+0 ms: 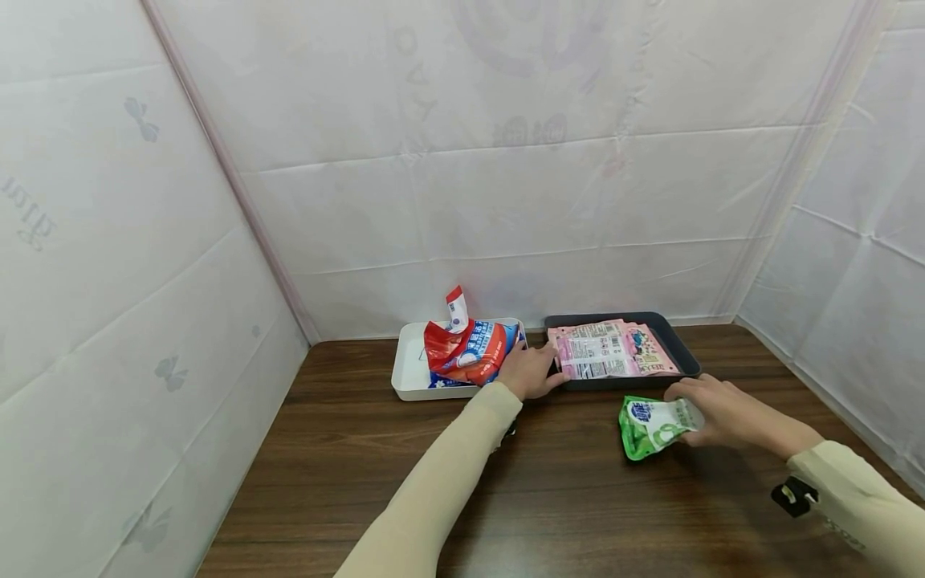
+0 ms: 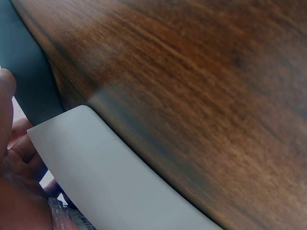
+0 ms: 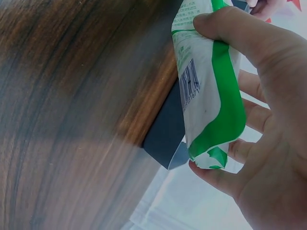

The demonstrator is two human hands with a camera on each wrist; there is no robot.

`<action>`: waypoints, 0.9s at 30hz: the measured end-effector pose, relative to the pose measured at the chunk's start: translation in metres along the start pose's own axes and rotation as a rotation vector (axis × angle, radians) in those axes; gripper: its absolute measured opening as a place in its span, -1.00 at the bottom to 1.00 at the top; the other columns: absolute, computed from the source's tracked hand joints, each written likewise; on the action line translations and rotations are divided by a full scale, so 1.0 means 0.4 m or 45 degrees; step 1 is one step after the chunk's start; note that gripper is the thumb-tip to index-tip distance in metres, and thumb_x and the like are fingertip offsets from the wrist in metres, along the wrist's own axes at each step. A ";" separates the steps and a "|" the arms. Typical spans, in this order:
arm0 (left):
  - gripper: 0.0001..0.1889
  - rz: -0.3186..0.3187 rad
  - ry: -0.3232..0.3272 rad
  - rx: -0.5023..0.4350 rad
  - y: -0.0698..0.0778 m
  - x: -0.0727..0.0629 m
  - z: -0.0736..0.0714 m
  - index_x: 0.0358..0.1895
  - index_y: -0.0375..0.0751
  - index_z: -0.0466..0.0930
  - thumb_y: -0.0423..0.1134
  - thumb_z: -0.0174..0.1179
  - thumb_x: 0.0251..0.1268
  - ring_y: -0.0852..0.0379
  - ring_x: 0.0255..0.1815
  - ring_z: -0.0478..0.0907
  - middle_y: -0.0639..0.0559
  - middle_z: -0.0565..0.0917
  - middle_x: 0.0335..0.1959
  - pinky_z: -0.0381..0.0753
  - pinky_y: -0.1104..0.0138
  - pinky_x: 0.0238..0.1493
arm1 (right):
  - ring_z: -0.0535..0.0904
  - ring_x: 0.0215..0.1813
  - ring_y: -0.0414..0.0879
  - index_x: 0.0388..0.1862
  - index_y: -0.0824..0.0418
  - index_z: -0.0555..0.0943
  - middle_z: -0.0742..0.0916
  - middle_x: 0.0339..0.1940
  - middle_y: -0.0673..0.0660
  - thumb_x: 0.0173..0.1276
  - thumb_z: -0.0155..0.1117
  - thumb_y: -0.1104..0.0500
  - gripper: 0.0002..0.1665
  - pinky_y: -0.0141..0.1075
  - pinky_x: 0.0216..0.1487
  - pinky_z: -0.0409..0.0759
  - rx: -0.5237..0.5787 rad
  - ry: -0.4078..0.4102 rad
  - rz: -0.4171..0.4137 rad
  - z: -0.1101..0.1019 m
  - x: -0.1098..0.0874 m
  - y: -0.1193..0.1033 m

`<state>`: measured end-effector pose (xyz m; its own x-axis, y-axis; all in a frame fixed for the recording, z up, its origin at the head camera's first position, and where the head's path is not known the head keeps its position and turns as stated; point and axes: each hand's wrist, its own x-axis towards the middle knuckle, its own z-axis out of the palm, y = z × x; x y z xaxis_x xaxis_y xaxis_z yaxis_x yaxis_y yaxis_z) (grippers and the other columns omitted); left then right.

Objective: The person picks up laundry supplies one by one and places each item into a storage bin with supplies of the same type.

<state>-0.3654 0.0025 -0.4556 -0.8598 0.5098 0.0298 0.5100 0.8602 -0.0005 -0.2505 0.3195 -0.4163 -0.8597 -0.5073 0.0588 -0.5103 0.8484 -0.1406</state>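
Note:
My right hand [image 1: 711, 411] grips a green and white pouch [image 1: 654, 425] by its right end, in front of the dark tray. In the right wrist view the thumb lies across the printed, barcoded face of the pouch [image 3: 206, 96], and the fingers are behind it. My left hand [image 1: 529, 371] rests where the two trays meet, with its fingers spread over their rims. The thumb reaches the near left corner of the dark tray [image 1: 629, 384]. Pink packs [image 1: 610, 351] lie flat in that tray. Beside the left hand, a red and blue bag [image 1: 473, 351] sits in the white tray [image 1: 408, 377].
Both trays stand side by side at the back of the dark wooden table [image 1: 347, 474], close to the white sheet wall [image 1: 506, 209]. More white sheeting rises on the left and right. A small black device [image 1: 795, 495] is strapped at the right sleeve.

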 end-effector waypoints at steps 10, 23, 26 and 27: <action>-0.32 -0.016 0.002 -0.012 0.002 -0.002 -0.004 0.45 0.00 0.44 0.34 0.04 0.47 0.12 0.22 0.64 0.04 0.68 0.23 0.17 0.10 0.58 | 0.54 -0.05 -0.01 0.02 0.09 0.67 0.72 -0.02 0.01 -0.01 0.70 0.01 -0.40 0.00 -0.15 0.55 0.003 -0.006 -0.011 -0.010 0.006 -0.005; -0.35 -0.011 -0.001 -0.008 0.004 -0.006 -0.008 0.39 -0.02 0.48 0.33 0.06 0.46 0.11 0.16 0.68 0.05 0.73 0.11 0.25 0.10 0.55 | 0.60 -0.06 -0.04 0.03 0.10 0.70 0.74 -0.03 0.02 0.00 0.67 0.01 -0.41 0.05 -0.07 0.59 -0.056 0.049 -0.050 -0.035 0.020 -0.016; -0.35 -0.012 -0.004 -0.016 0.004 -0.004 -0.008 0.40 -0.01 0.48 0.33 0.06 0.46 0.11 0.18 0.67 0.06 0.72 0.14 0.23 0.09 0.56 | 0.62 -0.05 -0.02 0.05 0.09 0.70 0.76 -0.02 0.03 -0.01 0.67 0.01 -0.40 0.10 -0.05 0.60 -0.073 0.076 -0.076 -0.041 0.022 -0.017; -0.35 -0.012 -0.003 -0.016 0.004 -0.004 -0.008 0.40 0.00 0.48 0.33 0.07 0.46 0.12 0.18 0.67 0.06 0.72 0.15 0.23 0.09 0.56 | 0.62 -0.04 -0.01 0.06 0.08 0.70 0.76 -0.02 0.03 -0.01 0.67 0.01 -0.39 0.13 -0.04 0.59 -0.076 0.085 -0.087 -0.043 0.023 -0.018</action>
<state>-0.3633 0.0031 -0.4526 -0.8646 0.5016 0.0277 0.5021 0.8647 0.0126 -0.2550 0.3114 -0.3979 -0.8214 -0.5548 0.1323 -0.5664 0.8207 -0.0751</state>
